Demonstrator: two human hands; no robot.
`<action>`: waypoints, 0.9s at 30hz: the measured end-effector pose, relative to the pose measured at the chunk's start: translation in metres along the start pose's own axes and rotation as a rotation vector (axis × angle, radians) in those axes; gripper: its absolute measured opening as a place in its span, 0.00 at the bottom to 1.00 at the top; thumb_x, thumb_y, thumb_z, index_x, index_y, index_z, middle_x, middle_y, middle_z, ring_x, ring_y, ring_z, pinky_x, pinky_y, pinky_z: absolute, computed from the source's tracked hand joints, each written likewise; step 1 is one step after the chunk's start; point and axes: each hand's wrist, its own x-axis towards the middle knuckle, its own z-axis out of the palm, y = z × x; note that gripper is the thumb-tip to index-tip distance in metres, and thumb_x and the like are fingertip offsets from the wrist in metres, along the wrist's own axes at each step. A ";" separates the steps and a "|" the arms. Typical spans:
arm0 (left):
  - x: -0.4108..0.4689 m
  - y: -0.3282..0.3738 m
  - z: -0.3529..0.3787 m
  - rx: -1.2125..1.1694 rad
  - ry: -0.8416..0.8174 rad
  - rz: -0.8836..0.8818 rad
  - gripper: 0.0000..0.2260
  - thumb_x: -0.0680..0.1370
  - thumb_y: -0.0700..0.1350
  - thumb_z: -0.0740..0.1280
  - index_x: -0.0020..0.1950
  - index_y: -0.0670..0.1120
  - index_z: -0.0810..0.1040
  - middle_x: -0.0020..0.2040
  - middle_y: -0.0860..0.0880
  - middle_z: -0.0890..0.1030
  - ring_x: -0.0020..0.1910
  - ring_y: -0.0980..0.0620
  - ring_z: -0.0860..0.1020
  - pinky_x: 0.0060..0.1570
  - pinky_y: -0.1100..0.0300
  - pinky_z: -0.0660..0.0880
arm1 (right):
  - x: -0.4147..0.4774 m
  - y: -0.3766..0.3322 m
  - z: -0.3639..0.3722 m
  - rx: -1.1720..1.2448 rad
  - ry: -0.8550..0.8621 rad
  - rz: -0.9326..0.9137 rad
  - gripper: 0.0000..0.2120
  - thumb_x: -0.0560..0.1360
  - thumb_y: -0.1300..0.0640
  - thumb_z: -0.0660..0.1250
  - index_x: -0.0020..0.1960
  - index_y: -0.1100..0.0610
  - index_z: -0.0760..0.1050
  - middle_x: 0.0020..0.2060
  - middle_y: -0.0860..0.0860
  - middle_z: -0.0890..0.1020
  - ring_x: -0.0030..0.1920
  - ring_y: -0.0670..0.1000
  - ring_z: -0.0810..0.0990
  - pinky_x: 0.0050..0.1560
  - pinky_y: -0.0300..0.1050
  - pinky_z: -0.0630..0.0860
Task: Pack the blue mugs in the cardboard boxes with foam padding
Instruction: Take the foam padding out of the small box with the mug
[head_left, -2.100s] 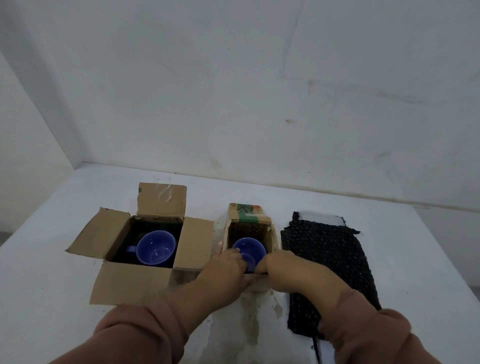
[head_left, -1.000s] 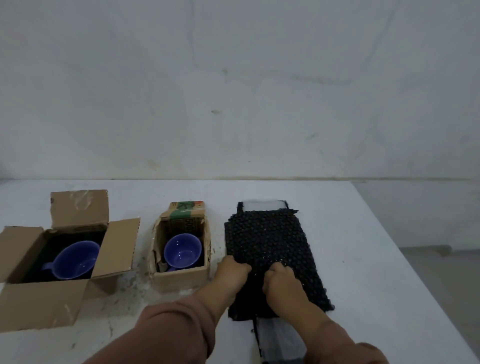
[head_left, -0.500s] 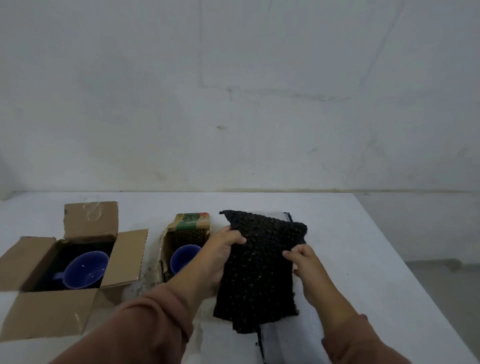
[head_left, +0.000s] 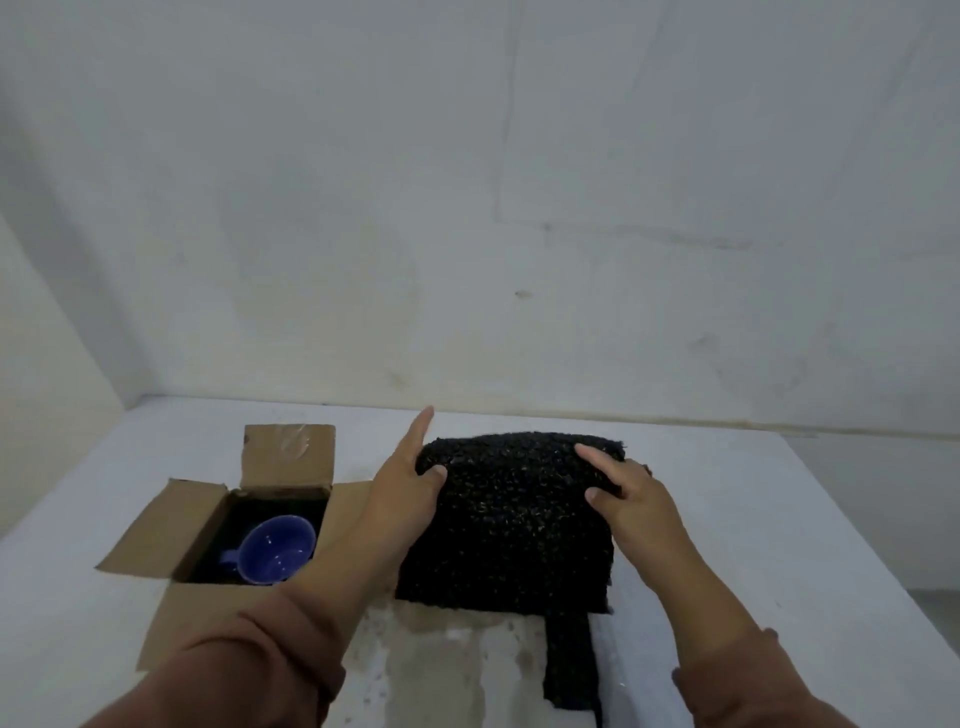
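While held at centre above table (head_left: 769, 519): black foam (head_left: 509, 525), pinched top-left by L hand (head_left: 410, 483) w/ thumb, index pointing far; gripped at right edge by R hand (head_left: 628, 499), fingers curled. Left: open box (head_left: 205, 512), blue mug (head_left: 275, 548) upright inside.

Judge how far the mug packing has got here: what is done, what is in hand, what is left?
Done: one blue mug sits inside the open cardboard box. In hand: the left hand and right hand hold a black foam sheet up by its upper corners. Left: that sheet is in no box yet, and the box is not closed. No other mug or box shows in this view.
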 end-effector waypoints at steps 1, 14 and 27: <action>0.003 0.001 -0.004 0.057 0.003 0.008 0.21 0.82 0.39 0.57 0.72 0.57 0.66 0.66 0.56 0.68 0.42 0.62 0.74 0.32 0.76 0.70 | 0.003 -0.004 0.003 -0.110 0.009 -0.036 0.19 0.77 0.64 0.62 0.62 0.47 0.74 0.47 0.45 0.73 0.47 0.40 0.72 0.48 0.26 0.67; 0.002 0.036 -0.036 0.715 -0.394 0.133 0.19 0.77 0.53 0.66 0.66 0.50 0.71 0.60 0.50 0.77 0.60 0.47 0.75 0.56 0.55 0.69 | 0.018 -0.061 0.030 -0.111 -0.098 -0.172 0.10 0.73 0.63 0.66 0.41 0.47 0.79 0.57 0.46 0.77 0.61 0.48 0.74 0.63 0.45 0.70; 0.011 0.007 -0.042 -0.423 -0.200 -0.358 0.07 0.79 0.39 0.64 0.55 0.44 0.79 0.55 0.42 0.83 0.54 0.44 0.81 0.55 0.50 0.76 | 0.007 -0.015 0.078 0.795 -0.272 0.332 0.19 0.69 0.64 0.68 0.60 0.60 0.75 0.54 0.58 0.82 0.56 0.58 0.79 0.60 0.54 0.73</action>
